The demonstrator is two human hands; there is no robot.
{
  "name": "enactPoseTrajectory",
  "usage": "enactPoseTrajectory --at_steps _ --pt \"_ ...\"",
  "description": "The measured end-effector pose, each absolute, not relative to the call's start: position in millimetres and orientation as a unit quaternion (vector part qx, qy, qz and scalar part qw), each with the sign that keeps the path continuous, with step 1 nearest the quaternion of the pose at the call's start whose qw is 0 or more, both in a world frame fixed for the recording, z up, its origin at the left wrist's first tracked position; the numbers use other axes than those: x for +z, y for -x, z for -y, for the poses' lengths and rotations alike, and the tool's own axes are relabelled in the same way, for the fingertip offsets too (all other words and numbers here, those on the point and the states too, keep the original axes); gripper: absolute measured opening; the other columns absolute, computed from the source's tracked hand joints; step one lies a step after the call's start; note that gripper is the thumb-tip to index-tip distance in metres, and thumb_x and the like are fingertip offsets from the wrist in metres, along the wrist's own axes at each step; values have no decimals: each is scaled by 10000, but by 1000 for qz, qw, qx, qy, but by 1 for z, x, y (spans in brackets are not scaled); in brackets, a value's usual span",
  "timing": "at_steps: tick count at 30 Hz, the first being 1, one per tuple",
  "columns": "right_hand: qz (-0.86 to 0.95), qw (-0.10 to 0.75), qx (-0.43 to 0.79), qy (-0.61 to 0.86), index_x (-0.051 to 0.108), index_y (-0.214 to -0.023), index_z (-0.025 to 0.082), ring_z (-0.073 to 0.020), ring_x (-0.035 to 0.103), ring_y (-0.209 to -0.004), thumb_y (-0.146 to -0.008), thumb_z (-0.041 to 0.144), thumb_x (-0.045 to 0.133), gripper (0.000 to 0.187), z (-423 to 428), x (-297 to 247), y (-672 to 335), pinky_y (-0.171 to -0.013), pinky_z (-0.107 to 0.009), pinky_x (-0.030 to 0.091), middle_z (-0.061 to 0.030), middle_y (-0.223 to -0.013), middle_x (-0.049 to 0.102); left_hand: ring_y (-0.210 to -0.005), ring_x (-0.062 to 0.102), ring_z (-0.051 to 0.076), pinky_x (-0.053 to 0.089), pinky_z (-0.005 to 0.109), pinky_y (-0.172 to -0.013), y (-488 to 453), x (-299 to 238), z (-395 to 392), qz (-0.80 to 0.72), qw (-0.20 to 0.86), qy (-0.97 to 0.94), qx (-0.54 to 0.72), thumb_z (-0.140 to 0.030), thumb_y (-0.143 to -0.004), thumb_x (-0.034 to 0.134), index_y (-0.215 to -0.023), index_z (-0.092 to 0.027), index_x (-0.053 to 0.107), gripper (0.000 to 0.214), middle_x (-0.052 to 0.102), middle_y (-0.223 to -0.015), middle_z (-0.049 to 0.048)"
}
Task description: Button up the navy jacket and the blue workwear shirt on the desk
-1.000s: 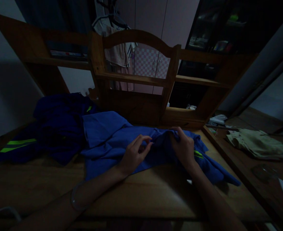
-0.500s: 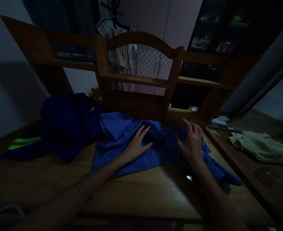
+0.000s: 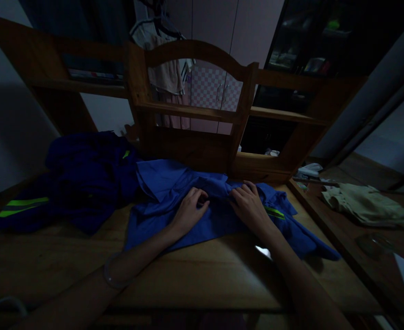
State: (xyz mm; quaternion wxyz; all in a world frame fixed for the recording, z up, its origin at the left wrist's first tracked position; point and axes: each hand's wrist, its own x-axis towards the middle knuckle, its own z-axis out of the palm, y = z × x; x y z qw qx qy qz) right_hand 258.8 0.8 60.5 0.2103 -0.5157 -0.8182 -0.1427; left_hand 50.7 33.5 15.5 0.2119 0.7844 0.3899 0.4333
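Note:
A blue work jacket (image 3: 167,215) lies spread and rumpled on the wooden desk, a yellow-green and dark stripe showing near its right side. My left hand (image 3: 190,208) rests over its middle, fingers curled down with the thumb bent toward them, pinching the cloth. To the right, my right hand (image 3: 250,205) has its fingers bent into a fold of the same jacket and grips it. Both hands are a short way apart, facing each other. The cloth right under the fingertips is partly hidden and dark.
A darker blue garment (image 3: 88,178) with yellow-green stripes is heaped at the left. Behind the desk (image 3: 188,279) rises a wooden shelf frame (image 3: 191,110). Folded pale cloth (image 3: 367,204) lies on a surface at the right, near a glass item (image 3: 373,243). A white cable (image 3: 9,300) curves at lower left.
My right hand has moved left and down onto the jacket, and its spread fingers have closed on cloth. My left hand's stretched fingers have curled. The view has shifted slightly.

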Motion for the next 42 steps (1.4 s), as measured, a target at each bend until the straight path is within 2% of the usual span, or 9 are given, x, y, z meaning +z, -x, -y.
enactPoseTrajectory --at_steps 2,5,12,15,20,24,27,33,42 --pt "823 209 -104 518 567 -907 192 -213 562 -843 -841 190 559 66 -2 56 -261 -893 -375 380 -59 -828 634 -859 586 143 516 306 -801 -51 16 -32 -383 215 -790 428 -206 -838 504 -950 -185 565 130 545 -937 23" --pt "812 224 -63 535 555 -939 193 -195 585 -790 -851 240 576 102 0 53 -261 -768 -302 407 -45 -832 650 -904 592 153 505 318 -840 -53 19 -30 -379 214 -789 435 -220 -840 508 -953 -184 571 133 568 -948 27" --pt "799 220 -43 559 577 -971 203 -198 602 -787 -850 259 583 133 1 52 -261 -728 -284 406 -46 -834 664 -852 623 147 527 299 -802 -55 22 -24 -356 283 -798 396 -247 -862 489 -1000 -193 581 175 619 -950 24" --pt "793 244 -9 557 592 -961 201 -191 599 -764 -842 267 587 135 3 56 -261 -706 -281 410 -40 -811 655 -953 607 162 527 307 -828 -56 22 -20 -347 288 -809 376 -255 -875 468 -1124 -202 546 266 598 -1069 47" --pt "743 366 238 508 600 -894 190 -161 582 -750 -804 389 609 218 15 85 -273 -652 -245 421 -16 -813 625 -1243 422 191 335 370 -1074 -56 39 -7 -331 200 -816 430 -235 -879 475 -1300 -204 421 425 467 -1313 70" --pt "648 415 440 463 571 -834 165 -115 523 -622 -724 393 685 278 22 97 -283 -544 -206 389 1 -741 563 -1178 467 173 360 328 -1038 -56 61 9 -287 217 -812 460 -215 -895 452 -1213 -216 506 322 532 -1213 53" --pt "621 375 525 445 577 -822 156 -99 504 -600 -678 362 730 295 21 92 -278 -545 -197 384 14 -715 547 -1082 520 177 409 313 -963 -57 66 13 -297 267 -790 465 -265 -880 498 -1093 -207 572 233 574 -1105 49" --pt "656 337 497 457 611 -860 168 -115 526 -699 -693 383 724 295 18 83 -261 -633 -212 398 17 -760 567 -889 570 161 441 277 -834 -60 53 5 -311 363 -761 439 -330 -836 567 -885 -174 614 170 609 -906 27" --pt "723 350 347 483 631 -872 179 -168 557 -800 -739 454 666 308 15 83 -262 -701 -251 421 -8 -831 614 -853 555 146 438 236 -767 -61 54 6 -279 547 -675 409 -342 -811 596 -937 -150 585 230 587 -883 18"
